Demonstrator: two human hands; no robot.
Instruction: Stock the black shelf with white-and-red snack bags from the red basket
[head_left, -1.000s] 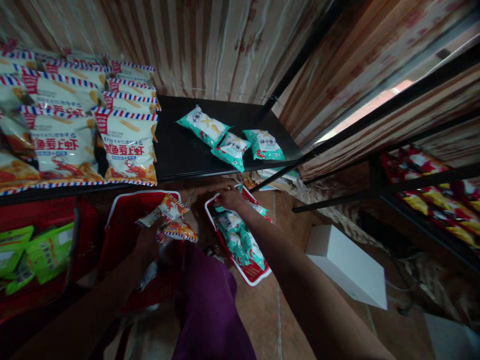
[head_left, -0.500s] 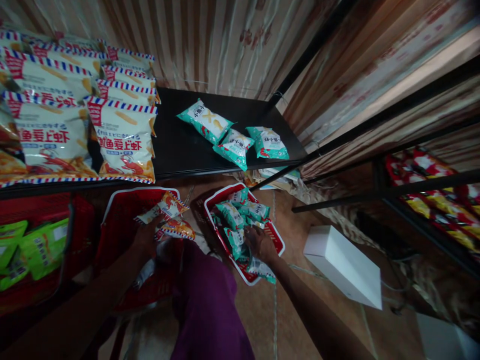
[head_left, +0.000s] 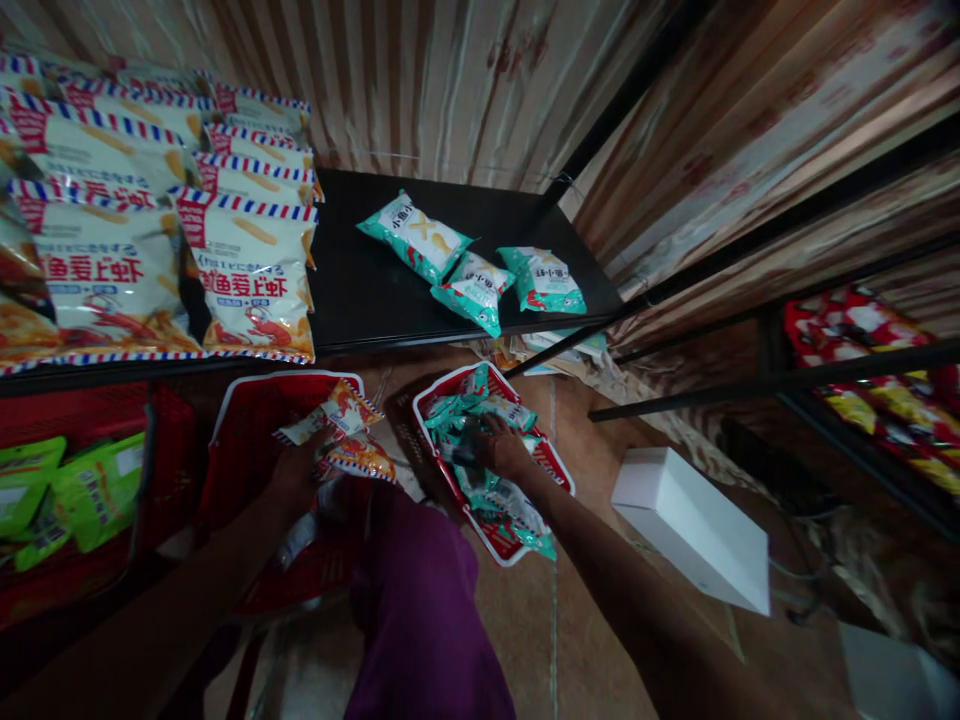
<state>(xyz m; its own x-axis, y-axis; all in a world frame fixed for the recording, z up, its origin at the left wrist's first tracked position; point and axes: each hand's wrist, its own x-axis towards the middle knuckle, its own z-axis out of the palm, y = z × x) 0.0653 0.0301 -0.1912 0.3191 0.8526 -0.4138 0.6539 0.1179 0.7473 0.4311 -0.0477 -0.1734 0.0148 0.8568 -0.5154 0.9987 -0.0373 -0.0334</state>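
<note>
The left hand (head_left: 298,470) is pinching orange-and-white foil snack bags (head_left: 352,408) over a red plastic basket's (head_left: 247,450) right edge. The right hand (head_left: 506,450) is reaching among teal-and-white foil snack bags (head_left: 517,503) inside a white-rimmed red basket (head_left: 553,462); whether it is gripping one, I cannot tell. Three matching bags (head_left: 418,237) are lying toward the black shelf's (head_left: 345,270) front right corner.

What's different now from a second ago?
The right hand moved from the far end of the red basket toward its middle, among the green packets. Those got shuffled, and one now pokes over the near rim. It's too blurry to tell if that hand grips one. The left hand still holds small striped packets, and three teal bags stay on the shelf.
</note>
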